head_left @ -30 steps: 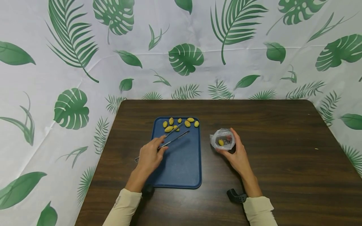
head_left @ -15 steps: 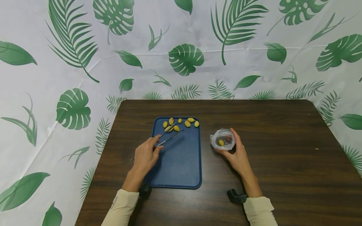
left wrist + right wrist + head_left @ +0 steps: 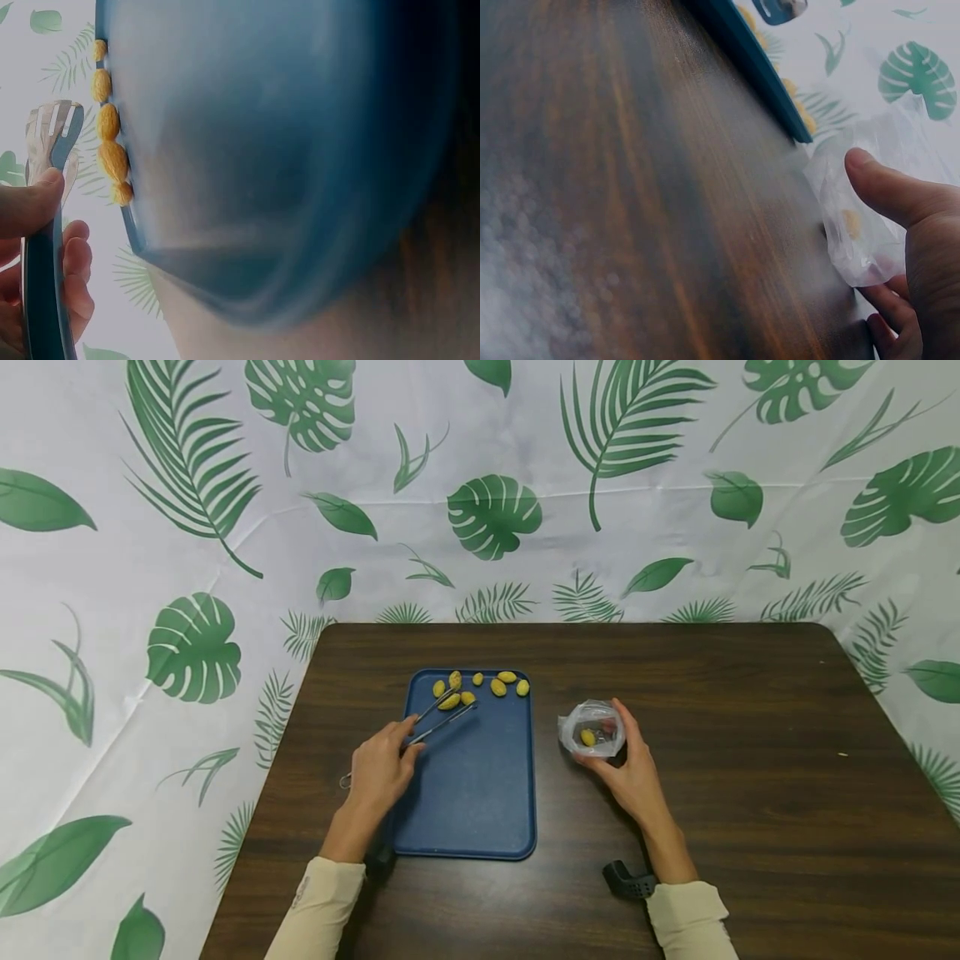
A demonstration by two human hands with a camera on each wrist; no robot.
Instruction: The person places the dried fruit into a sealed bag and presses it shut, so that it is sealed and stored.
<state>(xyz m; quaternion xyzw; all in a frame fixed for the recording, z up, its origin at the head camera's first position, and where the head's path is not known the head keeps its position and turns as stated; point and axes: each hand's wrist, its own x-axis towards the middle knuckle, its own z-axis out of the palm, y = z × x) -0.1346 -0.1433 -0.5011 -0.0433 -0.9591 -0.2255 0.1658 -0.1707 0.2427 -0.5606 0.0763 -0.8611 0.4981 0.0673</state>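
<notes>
A: Widest first: the dark wooden table (image 3: pixel 750 760), on which the blue tray (image 3: pixel 476 785) is set, left of the middle.

B: And how are the hands employed?

A: Both are occupied. The plastic bag (image 3: pixel 566 732), just beyond the tray's right edge, is ringed by the right hand (image 3: pixel 633 772), thumb and fingers spread wide around it. By the left hand (image 3: pixel 378 768), the metal tongs (image 3: pixel 442 724) are pinched between thumb and curled fingers, over the tray's left side.

B: Is the bag well presented?

A: Nicely so, its mouth turned upward. Only a light hold seems called for; by a hard squeeze the film could be crumpled and the mouth narrowed.

B: Now the tongs!

A: Their arms are parted, the tips slanted toward the far end, where eight yellow pieces (image 3: pixel 498 687) are gathered. From above, one is framed between the tips; whether it is touched cannot be told.

B: And the best pinch?

A: One piece should be taken squarely across its middle. If only a rounded end is nipped, it may be rolled away, or a neighbour nudged. Smallest of all, a single yellow lump (image 3: pixel 588 737) is seen inside the bag.
</notes>
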